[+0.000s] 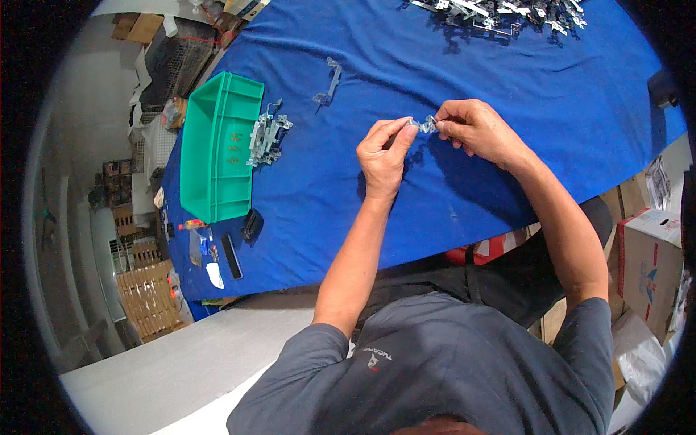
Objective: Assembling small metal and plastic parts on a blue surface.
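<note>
Above the blue cloth, my left hand (383,154) pinches one end of a small shiny metal bracket (426,125). The fingers of my right hand (478,129) are closed on its other end, so the piece spans the gap between both hands. My fingertips cover part of it, and its full shape is hidden. To the left, a similar long thin metal bracket (333,82) lies alone on the cloth. A small stack of metal brackets (269,138) rests against the right side of the green bin.
A green plastic bin (243,85) stands at the left, a few small brass-coloured pieces (234,148) inside. A large heap of metal parts (507,13) lies at the far edge. A black phone-like slab (231,256) and a black case (251,226) sit near left; a cardboard box (649,268) stands right.
</note>
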A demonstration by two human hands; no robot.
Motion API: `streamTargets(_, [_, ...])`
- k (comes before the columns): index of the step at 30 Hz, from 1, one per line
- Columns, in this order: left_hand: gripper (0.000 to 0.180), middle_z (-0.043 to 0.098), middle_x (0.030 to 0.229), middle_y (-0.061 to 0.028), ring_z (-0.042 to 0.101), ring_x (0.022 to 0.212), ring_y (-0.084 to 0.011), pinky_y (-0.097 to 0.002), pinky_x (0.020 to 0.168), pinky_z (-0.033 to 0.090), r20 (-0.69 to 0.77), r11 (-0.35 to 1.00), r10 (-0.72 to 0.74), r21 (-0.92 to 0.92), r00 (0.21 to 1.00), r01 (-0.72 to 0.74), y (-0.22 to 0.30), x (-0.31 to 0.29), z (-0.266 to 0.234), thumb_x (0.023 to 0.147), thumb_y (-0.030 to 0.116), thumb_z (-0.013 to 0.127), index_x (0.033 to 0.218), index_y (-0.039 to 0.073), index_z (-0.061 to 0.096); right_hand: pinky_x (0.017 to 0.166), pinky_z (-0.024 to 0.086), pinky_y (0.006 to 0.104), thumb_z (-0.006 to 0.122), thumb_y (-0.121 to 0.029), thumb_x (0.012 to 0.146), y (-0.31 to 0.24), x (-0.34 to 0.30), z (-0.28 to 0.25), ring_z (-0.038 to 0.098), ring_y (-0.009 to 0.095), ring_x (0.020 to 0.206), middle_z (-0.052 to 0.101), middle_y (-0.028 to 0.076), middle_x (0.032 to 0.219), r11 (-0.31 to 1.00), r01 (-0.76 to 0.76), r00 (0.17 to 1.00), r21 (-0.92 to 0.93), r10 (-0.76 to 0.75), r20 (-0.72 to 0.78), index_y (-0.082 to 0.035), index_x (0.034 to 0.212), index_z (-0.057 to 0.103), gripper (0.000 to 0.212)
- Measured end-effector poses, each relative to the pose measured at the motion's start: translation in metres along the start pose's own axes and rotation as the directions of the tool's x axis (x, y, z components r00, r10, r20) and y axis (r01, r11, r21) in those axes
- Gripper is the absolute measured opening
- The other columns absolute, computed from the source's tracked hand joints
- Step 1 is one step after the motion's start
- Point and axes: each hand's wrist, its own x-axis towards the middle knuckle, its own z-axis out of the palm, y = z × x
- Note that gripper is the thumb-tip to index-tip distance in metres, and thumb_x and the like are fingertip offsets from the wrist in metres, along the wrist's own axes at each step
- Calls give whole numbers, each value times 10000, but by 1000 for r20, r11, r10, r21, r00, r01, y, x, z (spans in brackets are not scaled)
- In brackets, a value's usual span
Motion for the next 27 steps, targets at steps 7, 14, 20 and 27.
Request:
streamTargets(7, [184,682,879,-41,598,775,-90,-220,696,463,1,1000,22,1,1000,-22,-2,3,1,835,87,784,985,-11,745,481,480,285,577,-124,919,4,1,-1,579,106,601,609,31,695,999,42,999,-12,-42,18,-10,909,655,138])
streamTargets(14, [168,647,845,1,490,597,-35,-198,506,356,35,995,88,38,995,-90,-4,4,1,849,87,772,996,6,750,480,478,291,574,-124,924,6,3,0,562,114,552,586,30,660,995,54,998,-85,-55,-14,-6,897,641,139])
streamTargets(20, [169,660,857,-7,526,655,-47,-201,560,393,84,988,130,75,988,-136,3,4,2,848,83,770,994,0,750,503,503,296,571,-120,930,2,2,-1,582,119,586,599,41,682,992,64,998,-110,-63,11,-2,917,639,137])
streamTargets(27, [169,684,861,-32,586,748,-80,-217,655,449,105,985,122,105,987,-133,4,3,4,842,76,770,992,1,751,668,563,295,562,-136,961,7,4,3,612,126,705,636,55,805,976,51,998,213,-44,-34,36,947,644,192])
